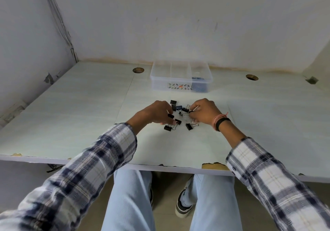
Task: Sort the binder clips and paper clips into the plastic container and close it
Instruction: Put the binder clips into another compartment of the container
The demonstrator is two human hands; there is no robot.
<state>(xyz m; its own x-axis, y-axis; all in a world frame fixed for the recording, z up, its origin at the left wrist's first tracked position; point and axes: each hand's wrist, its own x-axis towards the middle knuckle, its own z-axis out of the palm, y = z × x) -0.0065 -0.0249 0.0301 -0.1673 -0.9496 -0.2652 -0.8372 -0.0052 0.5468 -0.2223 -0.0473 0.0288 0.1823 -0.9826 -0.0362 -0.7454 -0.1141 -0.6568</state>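
Between the two hands, black clips (178,114) lie scattered on the table (89,114). Left hand (157,112) fingers curl onto one clip; right hand (203,111) pinches something thin, though what I cannot tell. Such small clips could slip or snag together. Farther back, the box (181,78) stands open, its lid unseen.

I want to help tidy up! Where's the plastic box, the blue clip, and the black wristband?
plastic container (161,83): head view, on its clear front wall.
blue binder clip (178,107): head view, on its body.
black wristband (221,123): head view, on the strap at the right wrist.
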